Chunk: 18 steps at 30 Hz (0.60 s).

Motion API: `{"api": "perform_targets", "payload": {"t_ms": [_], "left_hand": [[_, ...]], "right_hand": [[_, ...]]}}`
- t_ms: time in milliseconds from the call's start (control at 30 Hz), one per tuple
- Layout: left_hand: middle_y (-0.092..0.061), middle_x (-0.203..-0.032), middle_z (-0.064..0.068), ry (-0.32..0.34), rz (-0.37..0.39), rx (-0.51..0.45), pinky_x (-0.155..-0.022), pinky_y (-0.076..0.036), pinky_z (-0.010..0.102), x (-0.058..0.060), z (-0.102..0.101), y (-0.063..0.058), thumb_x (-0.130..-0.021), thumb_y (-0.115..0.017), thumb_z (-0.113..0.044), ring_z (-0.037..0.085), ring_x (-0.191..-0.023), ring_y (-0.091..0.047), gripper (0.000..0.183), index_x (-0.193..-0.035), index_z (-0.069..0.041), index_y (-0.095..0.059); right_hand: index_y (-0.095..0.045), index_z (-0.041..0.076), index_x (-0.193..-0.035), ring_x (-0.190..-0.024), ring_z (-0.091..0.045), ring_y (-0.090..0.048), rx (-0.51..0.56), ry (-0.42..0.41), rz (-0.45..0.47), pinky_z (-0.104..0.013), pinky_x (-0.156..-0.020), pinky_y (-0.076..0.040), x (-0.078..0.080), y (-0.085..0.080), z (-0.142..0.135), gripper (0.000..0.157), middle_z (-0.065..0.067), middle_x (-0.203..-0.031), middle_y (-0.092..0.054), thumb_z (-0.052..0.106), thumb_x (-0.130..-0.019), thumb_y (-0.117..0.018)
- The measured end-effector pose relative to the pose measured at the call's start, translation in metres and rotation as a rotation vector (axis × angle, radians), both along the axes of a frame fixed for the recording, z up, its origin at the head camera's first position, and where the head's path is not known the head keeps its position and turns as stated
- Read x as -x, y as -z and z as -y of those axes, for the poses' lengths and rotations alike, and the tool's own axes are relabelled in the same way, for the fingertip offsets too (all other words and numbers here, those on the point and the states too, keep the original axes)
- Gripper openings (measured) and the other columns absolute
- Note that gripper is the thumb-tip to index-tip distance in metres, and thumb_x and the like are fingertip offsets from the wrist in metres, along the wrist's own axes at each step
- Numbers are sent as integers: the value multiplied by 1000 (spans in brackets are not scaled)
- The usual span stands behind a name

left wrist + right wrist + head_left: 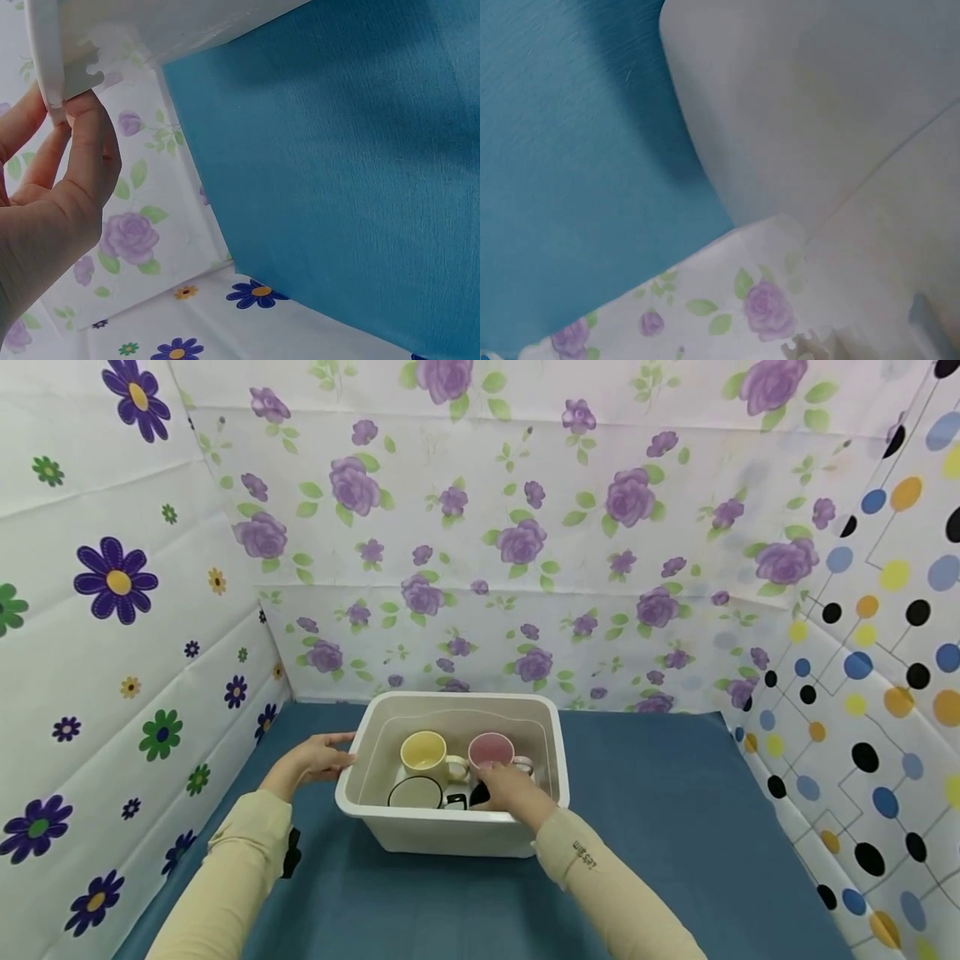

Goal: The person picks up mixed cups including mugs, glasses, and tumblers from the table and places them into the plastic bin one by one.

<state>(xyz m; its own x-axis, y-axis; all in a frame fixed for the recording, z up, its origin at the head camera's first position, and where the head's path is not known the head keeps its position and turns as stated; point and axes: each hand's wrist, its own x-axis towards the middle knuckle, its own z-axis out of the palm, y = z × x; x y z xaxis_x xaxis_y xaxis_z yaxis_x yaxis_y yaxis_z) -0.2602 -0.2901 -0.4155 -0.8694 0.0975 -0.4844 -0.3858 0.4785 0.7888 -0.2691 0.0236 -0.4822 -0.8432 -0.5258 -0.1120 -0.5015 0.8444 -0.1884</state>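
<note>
A white plastic bin [463, 835] holds several mugs. Inside it, a yellow mug [424, 755] stands back left and a pink mug [491, 747] back right. At the front left is a pale mug with a dark rim [415, 792], its black handle [455, 801] pointing right. My left hand [315, 758] grips the bin's left rim, thumb and fingers on either side of it in the left wrist view. Down in the bin, my right hand [510, 789] is over a dark object [480, 793] in front of the pink mug; its fingertips are hidden. The right wrist view shows no hand.
The bin stands on a blue-covered table [652, 827], near its back edge. Behind it rises a sheet with purple roses [522, 542]. A flower-print sheet [116, 581] bounds the left side and a dotted sheet [885, 693] the right.
</note>
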Motion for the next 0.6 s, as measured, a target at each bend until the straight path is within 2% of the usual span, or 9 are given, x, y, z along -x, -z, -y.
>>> {"api": "perform_targets", "payload": {"t_ms": [167, 267, 467, 600], "left_hand": [[-62, -111, 18, 18, -6, -58, -83, -56, 33, 0, 10, 6, -91, -63, -16, 13, -86, -65, 75, -150, -4, -19], [-61, -113, 20, 40, -17, -66, -84, -56, 34, 0, 14, 8, -89, -65, -19, 14, -86, -65, 79, -150, -4, -18], [-53, -124, 27, 5, -39, -19, -83, -56, 34, -8, 4, 3, -94, -56, -10, 11, -86, -65, 70, -150, 1, -15], [-55, -114, 21, 4, -85, -21, -82, -56, 34, -8, 1, 5, -96, -52, -8, 10, -85, -62, 67, -150, 0, -14]], "right_hand": [[-64, 11, -99, -99, -27, -61, 37, -6, -26, -43, -85, -50, -1, -2, 1, 40, -10, -104, -65, 43, -78, -73], [-65, 11, -97, -95, -27, -63, 31, -8, -86, -44, -79, -50, -2, -5, 0, 35, -9, -101, -66, 41, -81, -71], [-67, 11, -98, -87, -27, -66, 13, -35, -197, -43, -75, -49, -5, -10, -7, 32, -7, -93, -69, 39, -83, -69], [-66, 9, -94, -83, -27, -66, 39, -53, -212, -42, -74, -52, -5, -16, -13, 28, -8, -87, -68, 36, -84, -69]]}}
